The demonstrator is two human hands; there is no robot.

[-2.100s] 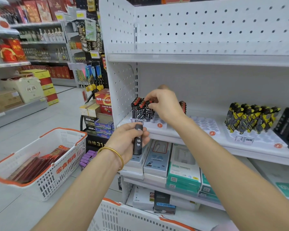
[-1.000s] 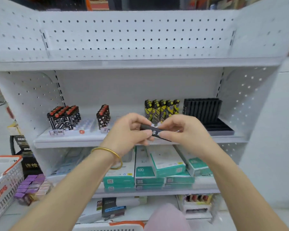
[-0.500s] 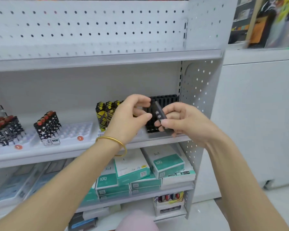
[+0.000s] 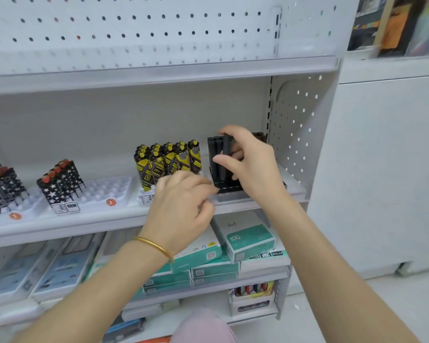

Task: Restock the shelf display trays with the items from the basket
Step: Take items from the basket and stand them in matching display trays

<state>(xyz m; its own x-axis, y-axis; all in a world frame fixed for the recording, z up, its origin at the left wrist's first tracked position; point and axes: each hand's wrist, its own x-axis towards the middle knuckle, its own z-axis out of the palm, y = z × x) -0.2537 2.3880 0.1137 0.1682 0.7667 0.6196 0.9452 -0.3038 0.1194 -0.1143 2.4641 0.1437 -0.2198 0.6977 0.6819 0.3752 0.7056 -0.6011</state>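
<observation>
Nearest, the left hand (image 4: 181, 206) hangs at the front edge of the shelf (image 4: 84, 222), fingers loosely curled and blurred, so whether they hold anything cannot be told. Beyond it the right hand (image 4: 252, 169) pinches a dark stick (image 4: 225, 154) upright between thumb and forefinger at the black tray (image 4: 227, 190), at the shelf's right end. The step looks like slotting – next, the stick needs lining up with a free slot, then pressing straight down
</observation>
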